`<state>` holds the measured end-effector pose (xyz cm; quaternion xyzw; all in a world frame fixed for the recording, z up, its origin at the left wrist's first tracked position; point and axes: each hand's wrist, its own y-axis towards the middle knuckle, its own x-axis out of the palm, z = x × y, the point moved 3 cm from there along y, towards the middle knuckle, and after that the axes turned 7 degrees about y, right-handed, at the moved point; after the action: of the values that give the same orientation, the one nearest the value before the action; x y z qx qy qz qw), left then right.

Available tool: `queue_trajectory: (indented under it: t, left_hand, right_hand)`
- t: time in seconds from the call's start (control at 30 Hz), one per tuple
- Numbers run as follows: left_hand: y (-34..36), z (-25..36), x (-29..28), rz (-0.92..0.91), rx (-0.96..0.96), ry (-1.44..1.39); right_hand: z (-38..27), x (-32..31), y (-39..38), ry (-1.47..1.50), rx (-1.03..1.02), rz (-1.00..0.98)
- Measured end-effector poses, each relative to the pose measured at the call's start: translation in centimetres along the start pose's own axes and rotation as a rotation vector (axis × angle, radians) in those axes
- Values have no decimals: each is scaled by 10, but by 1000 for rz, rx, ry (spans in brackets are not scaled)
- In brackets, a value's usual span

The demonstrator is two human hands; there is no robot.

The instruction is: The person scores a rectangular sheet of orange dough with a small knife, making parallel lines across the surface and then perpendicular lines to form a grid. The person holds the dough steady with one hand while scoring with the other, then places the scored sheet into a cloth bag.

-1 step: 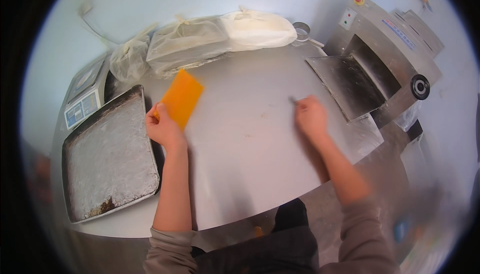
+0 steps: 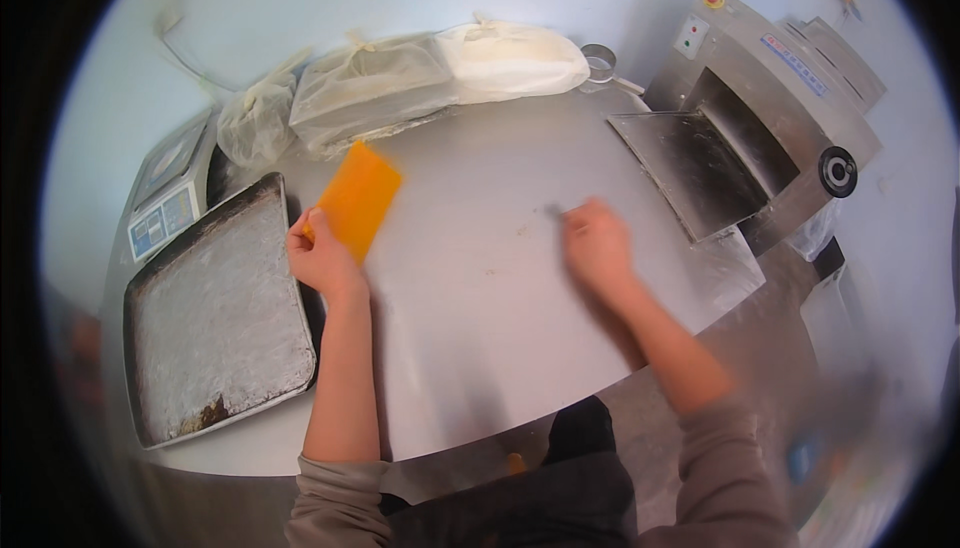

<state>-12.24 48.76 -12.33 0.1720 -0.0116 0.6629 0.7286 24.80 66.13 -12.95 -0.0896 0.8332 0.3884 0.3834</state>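
My left hand (image 2: pixel 325 256) is closed on one edge of a flat orange plastic dough scraper (image 2: pixel 362 196), pinched between thumb and fingers. The scraper is tilted above the steel table (image 2: pixel 460 318), just right of a worn metal baking tray (image 2: pixel 225 313). Over the middle-right of the table, my right hand (image 2: pixel 598 244) is closed, knuckles up. A small dark thing (image 2: pixel 553 210) pokes out from its fingertips, too blurred to name. A few light brown crumbs (image 2: pixel 522 231) lie on the tabletop to the left of that hand.
A digital scale (image 2: pixel 170 188) stands at the far left. Plastic-covered bundles (image 2: pixel 375 83) line the back wall, with a round metal sieve (image 2: pixel 600 63) beside them. At the right, a steel machine (image 2: pixel 770 98) with a black handwheel extends a flat tray (image 2: pixel 690 163) over the table.
My right hand has moved left and slightly nearer across the table, with the small dark thing at its fingertips. My left hand still grips the dough scraper, almost unmoved.
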Motion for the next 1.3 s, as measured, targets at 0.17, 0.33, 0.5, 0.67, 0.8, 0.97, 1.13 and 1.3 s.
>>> queue_trajectory:
  t: [0.17,0.33,0.5,0.67,0.8,0.97,1.13,1.3]
  left_hand:
    - [14,-3,-7,-1,-16,35]
    - [24,-11,-13,-40,-10,-2]
    - [29,-16,-8,-46,-12,34]
    - [33,-12,-10,-86,28,-9]
    - [38,-13,-14,-84,-1,-16]
    - [45,-10,-17,-52,9,-39]
    - [45,-12,-16,-44,-34,-114]
    - [33,-23,-13,-56,-81,-102]
  right_hand:
    - [-126,23,-40,499,-129,-218]
    - [-48,-9,1,281,-64,151]
    - [90,-45,16,-131,252,203]
    - [81,-15,25,-10,123,189]
    - [-25,30,17,115,-167,-10]
    - [-152,51,-26,436,-356,-180]
    - [-135,23,-39,485,-238,-150]
    - [30,-71,-41,-117,112,169]
